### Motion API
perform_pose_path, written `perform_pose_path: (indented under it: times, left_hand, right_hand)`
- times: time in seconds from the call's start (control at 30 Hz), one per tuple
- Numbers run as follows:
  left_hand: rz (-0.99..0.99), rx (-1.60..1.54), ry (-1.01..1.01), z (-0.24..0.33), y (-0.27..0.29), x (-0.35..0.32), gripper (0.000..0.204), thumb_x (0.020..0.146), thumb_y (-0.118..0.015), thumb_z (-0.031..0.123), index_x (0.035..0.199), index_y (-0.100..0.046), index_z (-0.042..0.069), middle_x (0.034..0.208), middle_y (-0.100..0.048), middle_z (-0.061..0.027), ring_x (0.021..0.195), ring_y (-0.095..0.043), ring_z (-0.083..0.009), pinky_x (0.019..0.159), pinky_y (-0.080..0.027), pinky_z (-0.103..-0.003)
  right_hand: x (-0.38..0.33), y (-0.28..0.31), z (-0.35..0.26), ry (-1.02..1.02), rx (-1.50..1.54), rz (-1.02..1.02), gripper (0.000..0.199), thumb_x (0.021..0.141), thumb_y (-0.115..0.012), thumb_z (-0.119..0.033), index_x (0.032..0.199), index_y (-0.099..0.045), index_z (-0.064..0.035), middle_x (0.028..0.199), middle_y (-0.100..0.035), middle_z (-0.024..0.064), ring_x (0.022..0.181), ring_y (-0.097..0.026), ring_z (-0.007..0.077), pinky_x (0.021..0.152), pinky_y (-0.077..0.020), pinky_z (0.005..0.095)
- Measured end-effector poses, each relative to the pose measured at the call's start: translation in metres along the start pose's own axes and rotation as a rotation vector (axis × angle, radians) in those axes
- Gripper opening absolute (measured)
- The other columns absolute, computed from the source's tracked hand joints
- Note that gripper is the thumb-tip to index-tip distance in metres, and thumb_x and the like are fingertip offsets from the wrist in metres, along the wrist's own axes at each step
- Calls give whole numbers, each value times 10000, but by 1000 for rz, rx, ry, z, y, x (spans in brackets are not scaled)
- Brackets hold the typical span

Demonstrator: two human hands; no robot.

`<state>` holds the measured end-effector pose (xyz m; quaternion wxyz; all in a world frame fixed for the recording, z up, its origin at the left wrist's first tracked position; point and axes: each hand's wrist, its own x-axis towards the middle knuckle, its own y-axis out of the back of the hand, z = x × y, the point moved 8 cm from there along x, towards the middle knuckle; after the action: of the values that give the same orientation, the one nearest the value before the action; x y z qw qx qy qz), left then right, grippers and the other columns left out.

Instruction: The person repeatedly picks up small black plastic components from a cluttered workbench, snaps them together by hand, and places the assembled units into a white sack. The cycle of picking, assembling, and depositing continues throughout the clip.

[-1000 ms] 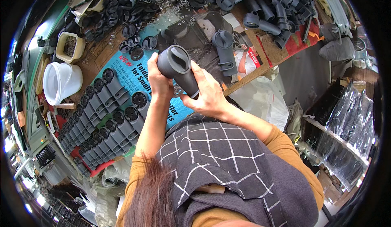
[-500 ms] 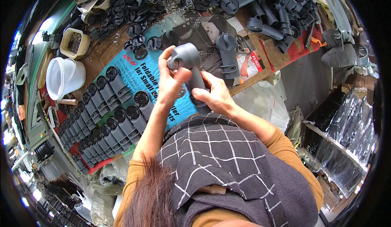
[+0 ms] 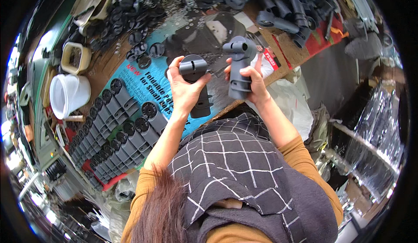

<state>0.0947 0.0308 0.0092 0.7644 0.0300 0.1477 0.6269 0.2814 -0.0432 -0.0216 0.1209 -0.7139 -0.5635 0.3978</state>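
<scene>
My left hand grips a dark grey plastic part with a round capped end, held above the blue printed sheet. My right hand grips a second dark grey ribbed plastic part by its lower shaft, its tubular head pointing up. The two parts are held side by side, a little apart. Both sleeves are orange, and a dark checked scarf hangs below.
Rows of finished grey parts lie at the left on the sheet. A white cup and a beige container stand further left. Loose black parts and small round caps are piled at the back of the bench.
Earlier both hands held one part together. Now my right hand has come away and holds a second part, while my left hand keeps the first.
</scene>
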Motion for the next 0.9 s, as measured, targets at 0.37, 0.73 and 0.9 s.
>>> perform_pose_path:
  times: [0.37, 0.73, 0.9]
  left_hand:
    - [-597, -193, 175, -6, -147, -27, 588, 879, -664, 225, 1369, -376, 73, 1312, -423, -159, 1211, -412, -263, 982, -397, -370]
    - [-742, 17, 124, -13, -177, -36, 313, 892, -611, 94, 1188, -561, 5, 1110, -589, -57, 996, -525, -127, 905, -419, -277]
    - [-690, 60, 202, -21, -165, -35, 275, 890, -621, 95, 1149, -586, 9, 1052, -611, -47, 945, -543, -109, 872, -431, -257]
  right_hand:
    - [-115, 39, 11, -90, 238, 127, 486, 761, -586, -273, 1205, -522, -86, 985, -594, 77, 870, -623, 191, 814, -518, 360]
    - [-298, 352, -10, -339, -270, 1049, 281, 687, -690, -290, 867, -588, -99, 708, -546, 10, 557, -494, 139, 520, -433, 289]
    - [-289, 409, 22, -895, -484, 859, 783, 711, -697, -504, 1346, -466, -109, 1419, -402, 192, 1228, -482, 334, 933, -414, 588]
